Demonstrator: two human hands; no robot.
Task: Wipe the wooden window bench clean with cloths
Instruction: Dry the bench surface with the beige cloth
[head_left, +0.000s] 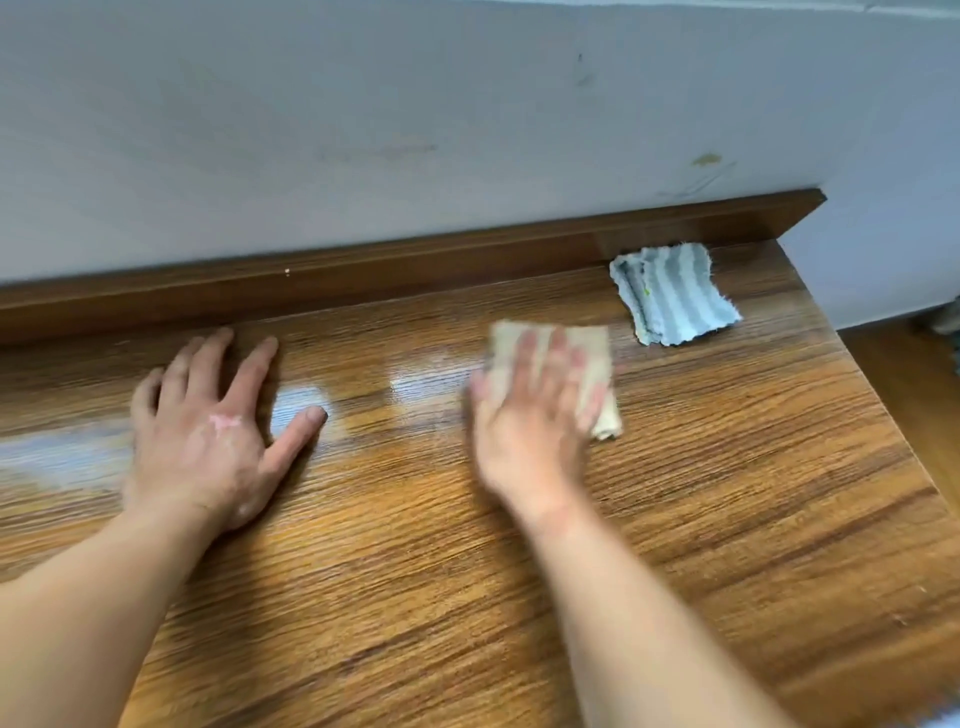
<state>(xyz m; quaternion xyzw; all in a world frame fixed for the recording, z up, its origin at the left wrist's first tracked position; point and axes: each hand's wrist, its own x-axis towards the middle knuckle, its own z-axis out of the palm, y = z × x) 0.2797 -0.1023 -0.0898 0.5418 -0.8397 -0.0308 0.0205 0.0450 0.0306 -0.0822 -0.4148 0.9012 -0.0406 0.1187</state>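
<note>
The wooden window bench (727, 493) fills the lower view, brown with dark grain and a few shiny patches. My right hand (530, 415) lies flat with straight fingers on a beige cloth (592, 358) and presses it onto the bench; both are blurred. My left hand (208, 431) rests palm down on the wood to the left, fingers spread, holding nothing. A folded blue-and-white striped cloth (675, 293) lies by itself at the back right, near the raised wooden strip.
A dark wooden strip (415, 260) runs along the bench's back edge under a pale wall (467, 130) with faint marks. The bench ends at the right, where lower wooden flooring (914, 389) shows.
</note>
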